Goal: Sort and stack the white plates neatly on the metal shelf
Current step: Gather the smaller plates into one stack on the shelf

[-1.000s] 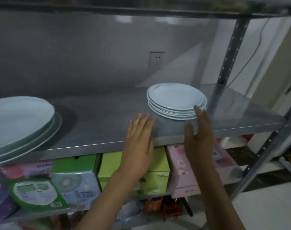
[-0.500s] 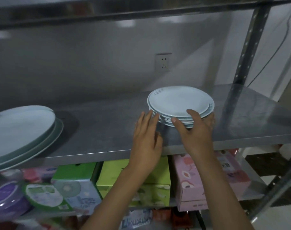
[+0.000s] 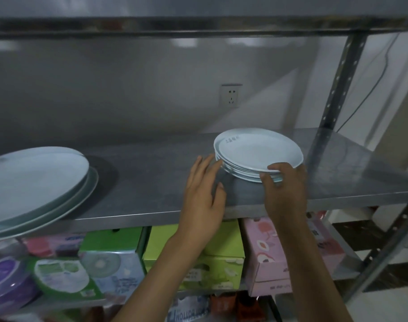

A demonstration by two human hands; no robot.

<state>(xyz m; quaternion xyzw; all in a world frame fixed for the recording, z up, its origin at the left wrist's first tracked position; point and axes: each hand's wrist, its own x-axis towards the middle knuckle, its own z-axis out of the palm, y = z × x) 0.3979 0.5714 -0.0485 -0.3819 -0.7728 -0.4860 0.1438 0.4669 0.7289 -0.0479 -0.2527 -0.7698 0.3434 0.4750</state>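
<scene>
Head view: one camera, looking forward and down at a metal shelf (image 3: 151, 182) and both hands.
Small plates: a stack of small white plates (image 3: 256, 152) sits on the shelf, right of centre, near the front edge; the top plate bears faint printed marks at its far left rim.
Stack state: the plates are not squarely aligned, and the lower rims show below the top one at the front.
Right hand: the right hand (image 3: 286, 189) grips the front edge of the stack, thumb on the top plate's rim, fingers curled against the rims beneath.
Left hand: the left hand (image 3: 203, 194) is flat with fingers straight; its fingertips reach the stack's left edge and seem to touch it, though blur makes contact uncertain.
Large plates: a stack of large white plates (image 3: 35, 182) lies at the shelf's left end, overhanging the front edge, well apart from the small stack.
Below: green boxes (image 3: 217, 252), a pink box (image 3: 279, 256) and other packages on the lower shelf.
Behind: a wall socket (image 3: 230, 95).
</scene>
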